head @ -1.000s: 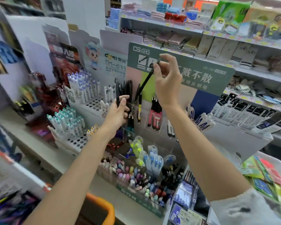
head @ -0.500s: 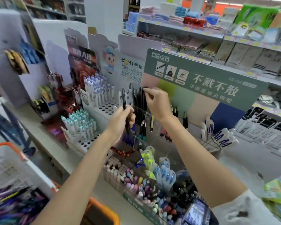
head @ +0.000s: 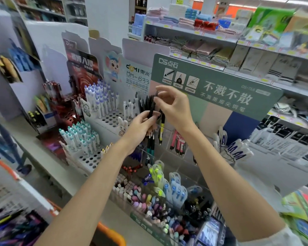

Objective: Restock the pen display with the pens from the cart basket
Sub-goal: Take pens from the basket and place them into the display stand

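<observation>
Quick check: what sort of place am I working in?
Most likely a shop's stationery aisle: pen displays with printed header cards, price-tagged shelves of folded textiles behind, an orange-rimmed cart basket lower left.

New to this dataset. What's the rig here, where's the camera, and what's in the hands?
No robot: a person works with bare hands, and the picture comes from a wide-angle camera worn on the head, looking forward and down. The left hand grips a bunch of black pens; the right hand appears to pinch the top of one. Behind them is the pen display with a green header and clear pockets. Left of it, white pens stand in a perforated rack. The orange-rimmed cart basket, bottom left, holds more pens.
</observation>
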`<action>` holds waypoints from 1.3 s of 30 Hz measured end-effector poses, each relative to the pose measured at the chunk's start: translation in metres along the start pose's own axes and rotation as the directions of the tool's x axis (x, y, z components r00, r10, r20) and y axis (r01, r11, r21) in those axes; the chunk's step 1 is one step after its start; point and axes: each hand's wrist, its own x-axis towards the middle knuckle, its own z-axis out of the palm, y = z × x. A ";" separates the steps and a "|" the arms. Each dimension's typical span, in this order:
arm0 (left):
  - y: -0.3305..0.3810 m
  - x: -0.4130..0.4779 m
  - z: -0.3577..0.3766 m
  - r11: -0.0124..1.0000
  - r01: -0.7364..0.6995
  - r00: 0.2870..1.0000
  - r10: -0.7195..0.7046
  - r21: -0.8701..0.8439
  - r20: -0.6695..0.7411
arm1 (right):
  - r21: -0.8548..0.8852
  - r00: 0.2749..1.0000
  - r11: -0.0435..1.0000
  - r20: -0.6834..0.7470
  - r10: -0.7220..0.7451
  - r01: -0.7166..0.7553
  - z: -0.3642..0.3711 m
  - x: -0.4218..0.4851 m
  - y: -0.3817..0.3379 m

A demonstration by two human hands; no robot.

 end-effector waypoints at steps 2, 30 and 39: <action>-0.004 0.001 -0.010 1.000 0.010 0.987 -0.007 0.021 -0.158 | 0.046 0.988 0.999 -0.155 -0.009 0.016 -0.008 0.005 0.000; -0.054 -0.074 -0.113 0.975 0.164 0.555 -0.214 -0.147 -0.804 | -0.074 0.935 0.959 0.257 -0.245 0.272 0.144 -0.077 0.006; -0.132 -0.217 -0.209 0.893 0.306 0.075 -0.367 -0.329 -0.927 | 0.028 0.656 0.994 0.749 -0.093 0.109 0.284 -0.178 0.002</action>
